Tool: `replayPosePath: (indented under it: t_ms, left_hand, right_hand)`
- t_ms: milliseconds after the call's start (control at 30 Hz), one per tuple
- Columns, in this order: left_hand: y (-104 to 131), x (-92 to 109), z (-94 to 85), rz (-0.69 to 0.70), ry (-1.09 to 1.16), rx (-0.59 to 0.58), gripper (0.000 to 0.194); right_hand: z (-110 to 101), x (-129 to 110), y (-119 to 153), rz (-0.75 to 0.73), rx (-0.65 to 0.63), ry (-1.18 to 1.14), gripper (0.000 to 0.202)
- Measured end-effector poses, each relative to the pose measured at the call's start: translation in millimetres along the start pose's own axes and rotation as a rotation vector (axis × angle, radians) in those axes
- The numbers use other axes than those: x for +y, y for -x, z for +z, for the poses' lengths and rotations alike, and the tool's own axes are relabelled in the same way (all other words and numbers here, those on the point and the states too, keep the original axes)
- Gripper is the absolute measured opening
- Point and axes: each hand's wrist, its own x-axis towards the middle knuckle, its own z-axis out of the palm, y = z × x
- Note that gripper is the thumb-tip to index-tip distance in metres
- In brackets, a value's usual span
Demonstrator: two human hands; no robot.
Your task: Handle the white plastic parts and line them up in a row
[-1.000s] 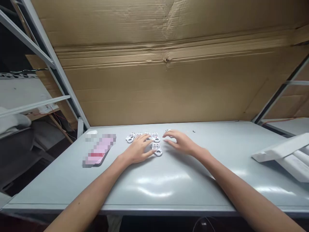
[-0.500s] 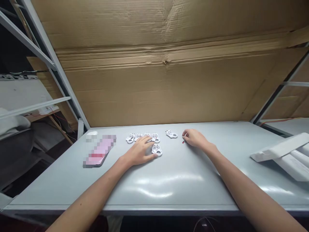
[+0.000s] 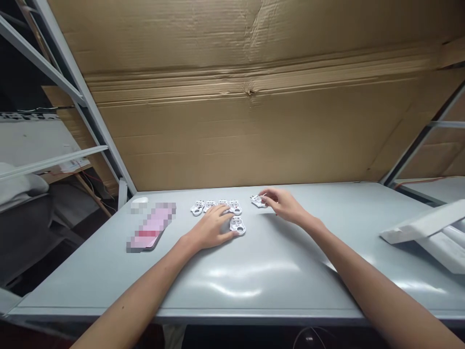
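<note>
"Where was your right hand?"
"At the lone white part on the grey table, right of the row of white pieces. Whether my fingertips gripped it, I couldn't tell."
"And the other?"
"My left hand lay spread, thumb at the nearer piece."

A pink slab, partly pixelated, lies slantwise near the left edge of the table, a small white object beyond it toward the far left corner; white pieces rest toward the right edge, and brown cardboard stands along the far edge
</note>
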Motion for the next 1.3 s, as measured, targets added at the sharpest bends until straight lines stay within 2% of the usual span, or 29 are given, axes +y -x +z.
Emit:
replayPosePath:
  t_ms: [67,133,233,300,567,833,1033,1300]
  left_hand:
    - [0,0,0.6,0.008,0.0,0.006,0.045]
    - [0,0,1.1,0.015,-0.004,0.009,0.045]
    - [0,0,1.6,0.027,-0.004,0.014,0.045]
    - [-1,0,1.9,0.032,-0.005,0.018,0.046]
    - [0,0,2.5,0.027,-0.03,0.017,0.047]
    - [0,1,1.4,0.022,-0.007,0.024,0.044]
    - [1,0,2.6,0.037,0.002,0.025,0.042]
    - [0,1,2.2,0.032,-0.008,0.011,0.044]
  right_hand:
    - [17,-9,1,0.039,-0.031,-0.368,0.03]
    - [35,-14,3,0.138,-0.088,-0.648,0.032]
    - [55,-15,6,0.253,-0.207,-0.875,0.024]
    - [60,-14,7,0.296,-0.26,-0.928,0.019]
    - [55,-19,6,0.405,-0.293,-0.967,0.014]
    - [47,-19,5,0.229,-0.282,-0.911,0.024]
    - [43,-20,7,0.223,-0.273,-0.862,0.027]
    - [44,-14,7,0.129,-0.224,-0.565,0.03]
